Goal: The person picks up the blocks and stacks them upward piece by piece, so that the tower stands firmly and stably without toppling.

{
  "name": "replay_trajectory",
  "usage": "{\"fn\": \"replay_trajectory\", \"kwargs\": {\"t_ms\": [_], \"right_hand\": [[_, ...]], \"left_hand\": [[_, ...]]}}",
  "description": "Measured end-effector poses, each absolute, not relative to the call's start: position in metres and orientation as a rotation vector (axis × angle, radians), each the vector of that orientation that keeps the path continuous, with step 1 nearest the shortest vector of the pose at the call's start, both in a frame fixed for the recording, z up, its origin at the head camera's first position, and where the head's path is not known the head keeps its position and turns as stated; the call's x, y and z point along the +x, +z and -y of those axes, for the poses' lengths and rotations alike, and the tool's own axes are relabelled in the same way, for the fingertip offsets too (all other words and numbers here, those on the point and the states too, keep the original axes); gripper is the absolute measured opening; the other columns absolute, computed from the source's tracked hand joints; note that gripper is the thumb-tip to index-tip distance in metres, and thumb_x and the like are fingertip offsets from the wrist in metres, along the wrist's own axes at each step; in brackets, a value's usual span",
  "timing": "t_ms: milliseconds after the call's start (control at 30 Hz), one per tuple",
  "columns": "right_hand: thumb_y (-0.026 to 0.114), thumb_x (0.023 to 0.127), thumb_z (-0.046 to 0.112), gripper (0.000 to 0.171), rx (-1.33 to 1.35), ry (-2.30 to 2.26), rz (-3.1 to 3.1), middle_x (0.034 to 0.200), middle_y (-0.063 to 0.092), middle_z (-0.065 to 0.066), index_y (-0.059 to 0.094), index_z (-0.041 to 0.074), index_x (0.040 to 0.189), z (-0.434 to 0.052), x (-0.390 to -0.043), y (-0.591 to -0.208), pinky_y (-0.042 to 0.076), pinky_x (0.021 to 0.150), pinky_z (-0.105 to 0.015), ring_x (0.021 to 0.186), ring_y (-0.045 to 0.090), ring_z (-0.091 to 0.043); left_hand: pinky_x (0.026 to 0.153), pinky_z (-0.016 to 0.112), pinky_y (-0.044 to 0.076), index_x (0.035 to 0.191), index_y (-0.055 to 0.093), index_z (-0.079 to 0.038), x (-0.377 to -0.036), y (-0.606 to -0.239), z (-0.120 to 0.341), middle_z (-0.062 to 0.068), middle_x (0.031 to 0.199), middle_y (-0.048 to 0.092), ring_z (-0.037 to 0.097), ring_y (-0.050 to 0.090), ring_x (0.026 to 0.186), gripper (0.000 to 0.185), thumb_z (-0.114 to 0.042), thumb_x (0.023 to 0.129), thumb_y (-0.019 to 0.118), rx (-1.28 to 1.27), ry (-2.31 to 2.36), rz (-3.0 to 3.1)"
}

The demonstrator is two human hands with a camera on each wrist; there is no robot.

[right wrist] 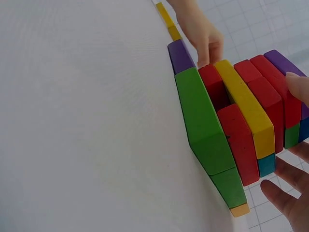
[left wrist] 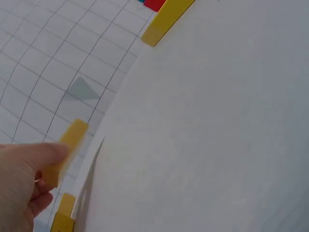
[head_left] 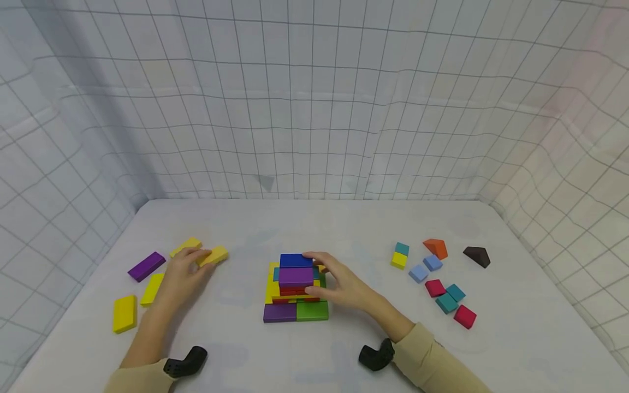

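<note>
two hands at the blocks on a white worktop

head: we see the left hand (head_left: pixel 184 270) pinching a yellow block (head_left: pixel 214 255) on the white worktop (head_left: pixel 344 229), walled by gridded cloth (head_left: pixel 314 109); the right hand (head_left: pixel 339 281) cups the block stack (head_left: pixel 296 286).

left wrist: fingers (left wrist: pixel 29 164) grasp the yellow block.

right wrist: relaxed fingertips (right wrist: pixel 297 87) touch the stack.

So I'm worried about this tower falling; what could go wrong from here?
The right hand cups the block stack; a nudge could shift its blue top block or the offset layers seen in the right wrist view. The left hand pinches a yellow block only at its end, so it might slip.
</note>
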State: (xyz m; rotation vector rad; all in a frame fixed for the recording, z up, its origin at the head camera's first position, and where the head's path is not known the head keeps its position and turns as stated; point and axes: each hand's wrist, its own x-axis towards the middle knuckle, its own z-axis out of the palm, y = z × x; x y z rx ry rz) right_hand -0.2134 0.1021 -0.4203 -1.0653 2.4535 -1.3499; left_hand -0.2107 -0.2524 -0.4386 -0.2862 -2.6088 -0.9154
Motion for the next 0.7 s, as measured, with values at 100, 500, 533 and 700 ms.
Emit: {"fn": "replay_trajectory", "kwargs": {"t_ms": [100, 500, 533, 700], "right_hand": [[0.064, 0.086, 0.023, 0.061, -1.077, -1.34, -2.462, 0.134, 0.041, 0.003, 0.033, 0.022, 0.138, -0.103, -0.214, -0.421, 0.041, 0.096, -0.036, 0.115, 0.044, -0.013], [0.063, 0.087, 0.023, 0.065, -1.086, -1.373, -2.439, 0.135, 0.042, 0.001, 0.027, 0.018, 0.141, -0.103, -0.215, -0.424, 0.041, 0.097, -0.036, 0.117, 0.044, -0.015], [0.063, 0.087, 0.022, 0.066, -1.076, -1.379, -2.436, 0.135, 0.042, 0.0, 0.026, 0.018, 0.141, -0.103, -0.215, -0.424, 0.041, 0.097, -0.037, 0.118, 0.044, -0.015], [0.063, 0.086, 0.013, 0.07, -1.038, -1.427, -2.395, 0.138, 0.039, -0.009, 0.021, 0.009, 0.142, -0.1, -0.208, -0.409, 0.038, 0.098, -0.045, 0.121, 0.043, -0.024]], "left_hand": [[0.097, 0.024, 0.04, 0.108, 0.062, 0.003, -0.212, -0.434, 0.234, 0.019, 0.108, 0.057, 0.032, 0.051, 0.102, 0.028, -0.003, 0.081, 0.067, -0.415, -1.012, 2.478], [0.09, 0.009, 0.038, 0.108, 0.064, 0.001, -0.213, -0.413, 0.149, 0.011, 0.107, 0.057, 0.02, 0.052, 0.097, 0.033, 0.008, 0.076, 0.068, -0.886, -1.271, 2.205], [0.091, 0.008, 0.037, 0.107, 0.064, 0.002, -0.212, -0.412, 0.144, 0.012, 0.107, 0.058, 0.022, 0.053, 0.097, 0.034, 0.01, 0.075, 0.068, -0.91, -1.276, 2.197], [0.088, 0.009, 0.039, 0.101, 0.064, 0.008, -0.201, -0.392, 0.127, 0.018, 0.101, 0.057, 0.029, 0.053, 0.091, 0.031, 0.015, 0.071, 0.067, -1.012, -1.264, 2.183]]}}
